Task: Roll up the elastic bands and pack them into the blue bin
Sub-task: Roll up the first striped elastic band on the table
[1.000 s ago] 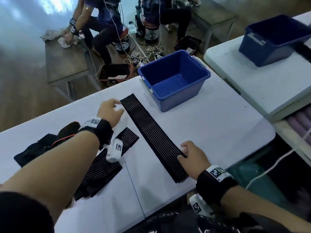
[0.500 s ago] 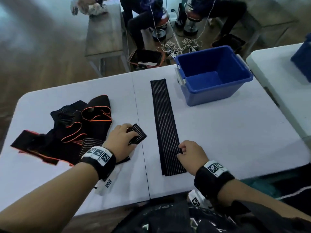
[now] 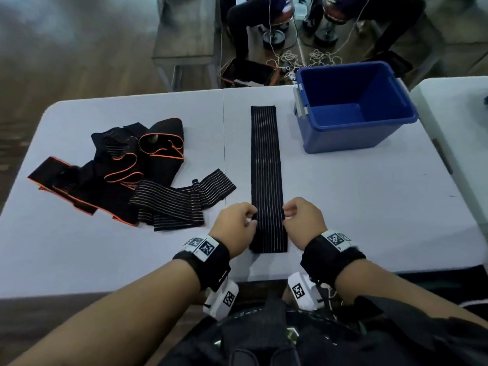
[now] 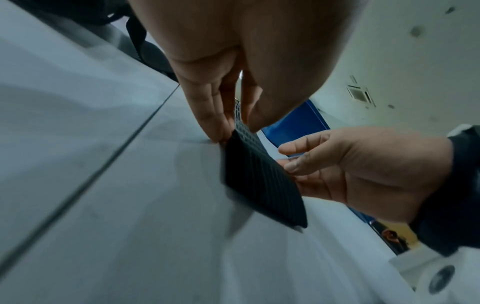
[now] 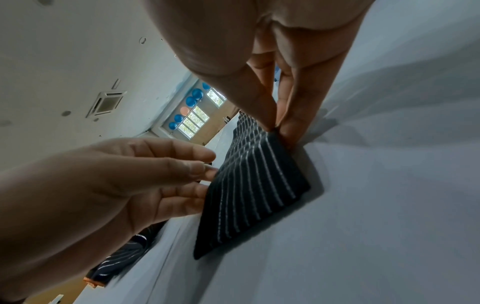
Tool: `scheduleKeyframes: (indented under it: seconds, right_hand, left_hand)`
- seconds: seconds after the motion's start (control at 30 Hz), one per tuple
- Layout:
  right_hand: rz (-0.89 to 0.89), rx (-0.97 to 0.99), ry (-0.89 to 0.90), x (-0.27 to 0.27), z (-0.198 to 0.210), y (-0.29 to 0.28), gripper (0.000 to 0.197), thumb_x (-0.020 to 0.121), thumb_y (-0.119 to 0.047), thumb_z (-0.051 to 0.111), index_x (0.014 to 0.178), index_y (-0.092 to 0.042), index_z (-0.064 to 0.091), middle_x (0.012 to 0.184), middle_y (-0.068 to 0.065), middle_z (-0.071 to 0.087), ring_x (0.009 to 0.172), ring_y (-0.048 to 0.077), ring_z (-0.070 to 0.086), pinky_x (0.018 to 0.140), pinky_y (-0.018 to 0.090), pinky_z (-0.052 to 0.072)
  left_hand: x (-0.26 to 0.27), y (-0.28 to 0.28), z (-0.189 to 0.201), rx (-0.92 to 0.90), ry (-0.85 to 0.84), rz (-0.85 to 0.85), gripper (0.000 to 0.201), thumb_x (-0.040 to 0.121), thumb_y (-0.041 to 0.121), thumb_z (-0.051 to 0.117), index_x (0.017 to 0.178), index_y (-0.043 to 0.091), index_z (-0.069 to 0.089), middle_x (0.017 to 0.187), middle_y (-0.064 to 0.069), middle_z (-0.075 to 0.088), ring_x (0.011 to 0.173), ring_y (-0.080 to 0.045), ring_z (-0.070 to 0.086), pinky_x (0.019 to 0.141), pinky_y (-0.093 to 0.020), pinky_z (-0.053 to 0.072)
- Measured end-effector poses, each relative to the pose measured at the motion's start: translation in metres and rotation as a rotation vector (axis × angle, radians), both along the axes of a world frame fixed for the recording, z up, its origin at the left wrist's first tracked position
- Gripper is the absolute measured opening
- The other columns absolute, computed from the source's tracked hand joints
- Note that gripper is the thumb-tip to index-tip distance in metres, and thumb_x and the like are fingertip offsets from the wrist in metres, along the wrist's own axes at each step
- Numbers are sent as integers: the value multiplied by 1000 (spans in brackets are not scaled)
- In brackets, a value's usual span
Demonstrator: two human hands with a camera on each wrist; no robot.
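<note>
No words, brand names or numbers can be read anywhere in these views. The only printed marks are black-and-white square code tags (image 3: 206,247) on the white plates of the black wrist straps, one pair above the left wrist and one (image 3: 335,239) above the right. Two more tags of the same kind sit on the white camera housings under the wrists, at the near edge of the desk (image 3: 79,260), on the left (image 3: 228,298) and the right (image 3: 298,291). They carry block patterns only, no letters. A small dark sign (image 5: 227,119) on the far wall in the right wrist view is too blurred to read.
</note>
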State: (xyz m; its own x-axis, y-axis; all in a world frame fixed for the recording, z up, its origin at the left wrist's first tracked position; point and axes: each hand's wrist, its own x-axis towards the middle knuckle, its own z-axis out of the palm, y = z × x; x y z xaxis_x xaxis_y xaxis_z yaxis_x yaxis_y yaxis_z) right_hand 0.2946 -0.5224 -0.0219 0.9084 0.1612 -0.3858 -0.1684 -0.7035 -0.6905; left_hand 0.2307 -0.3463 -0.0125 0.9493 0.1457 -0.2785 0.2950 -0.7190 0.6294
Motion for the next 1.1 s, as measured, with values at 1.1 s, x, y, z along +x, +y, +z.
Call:
scheduleKeyframes:
  seconds: [1.1]
  right_hand:
    - [609, -122, -235, -35, 2, -26, 26, 96, -19, 56, 120, -16, 63, 104, 5, 67, 96, 25, 62, 86, 40, 52]
  left_hand:
    - [-47, 4, -11, 89, -170, -216, 23, 94, 19, 63, 116, 20, 68, 90, 4, 76, 79, -19, 68, 75, -32, 55]
